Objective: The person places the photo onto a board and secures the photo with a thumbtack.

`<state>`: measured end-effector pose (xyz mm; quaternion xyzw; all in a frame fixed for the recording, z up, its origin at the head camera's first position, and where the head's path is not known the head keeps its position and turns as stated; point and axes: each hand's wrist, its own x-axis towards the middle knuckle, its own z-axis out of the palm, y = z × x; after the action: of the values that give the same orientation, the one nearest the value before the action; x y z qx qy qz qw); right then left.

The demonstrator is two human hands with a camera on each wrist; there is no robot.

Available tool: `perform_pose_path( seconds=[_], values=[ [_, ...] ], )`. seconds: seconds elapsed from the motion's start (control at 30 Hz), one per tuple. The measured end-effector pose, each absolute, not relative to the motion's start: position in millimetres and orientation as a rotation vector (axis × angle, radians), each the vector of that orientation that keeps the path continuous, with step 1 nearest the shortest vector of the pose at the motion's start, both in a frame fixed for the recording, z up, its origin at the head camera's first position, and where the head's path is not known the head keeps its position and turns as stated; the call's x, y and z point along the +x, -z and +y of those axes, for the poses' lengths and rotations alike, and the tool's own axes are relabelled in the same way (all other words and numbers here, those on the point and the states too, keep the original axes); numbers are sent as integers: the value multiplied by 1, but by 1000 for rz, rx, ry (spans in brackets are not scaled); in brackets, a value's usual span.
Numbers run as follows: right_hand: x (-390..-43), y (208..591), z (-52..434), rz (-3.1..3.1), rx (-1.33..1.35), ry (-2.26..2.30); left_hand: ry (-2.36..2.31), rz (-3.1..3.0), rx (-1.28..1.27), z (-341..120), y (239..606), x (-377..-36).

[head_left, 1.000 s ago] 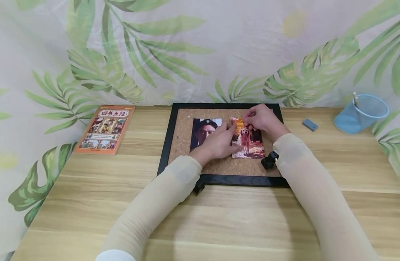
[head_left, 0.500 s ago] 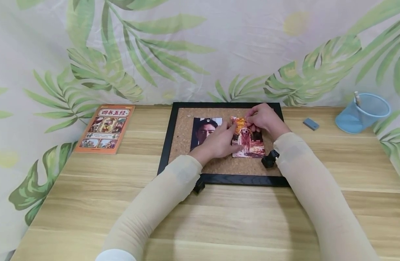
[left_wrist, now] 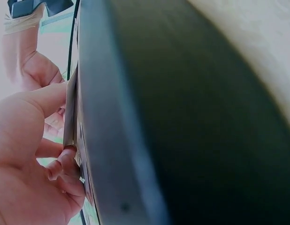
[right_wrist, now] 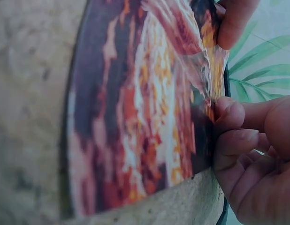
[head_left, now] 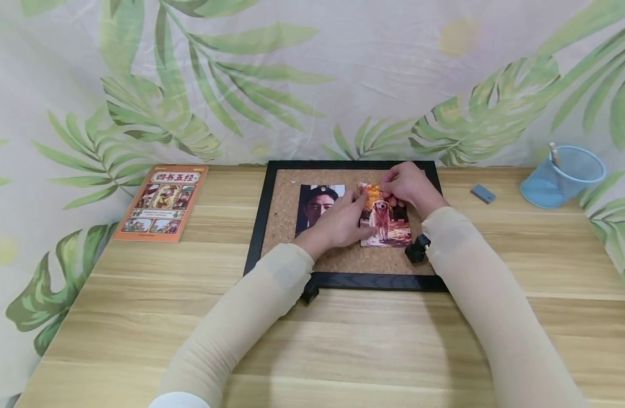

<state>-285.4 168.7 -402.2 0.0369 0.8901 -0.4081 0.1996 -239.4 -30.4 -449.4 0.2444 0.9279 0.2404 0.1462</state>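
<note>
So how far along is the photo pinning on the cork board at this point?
Done, it seems: the portrait photo lies flat on the cork board, a pin head showing at its top edge. In hand: the left hand holds down the dog photo while the right hand works at its top edge; no pin is visible there. Left: fixing that photo.

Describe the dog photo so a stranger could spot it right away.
Find the black-framed cork board at the back middle of the wooden table. Two photos lie on it side by side; both hands meet on the right-hand one. That dog photo shows a golden dog among orange leaves, while its neighbour, the portrait photo, is a dark picture of a person.
</note>
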Motion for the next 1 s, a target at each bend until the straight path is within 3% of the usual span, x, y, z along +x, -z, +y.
perform_pose_path(
  seconds=[1.0],
  values=[
    [-289, 414, 190, 2413, 177, 1218, -649, 2756, 667, -26, 441, -233]
  ],
)
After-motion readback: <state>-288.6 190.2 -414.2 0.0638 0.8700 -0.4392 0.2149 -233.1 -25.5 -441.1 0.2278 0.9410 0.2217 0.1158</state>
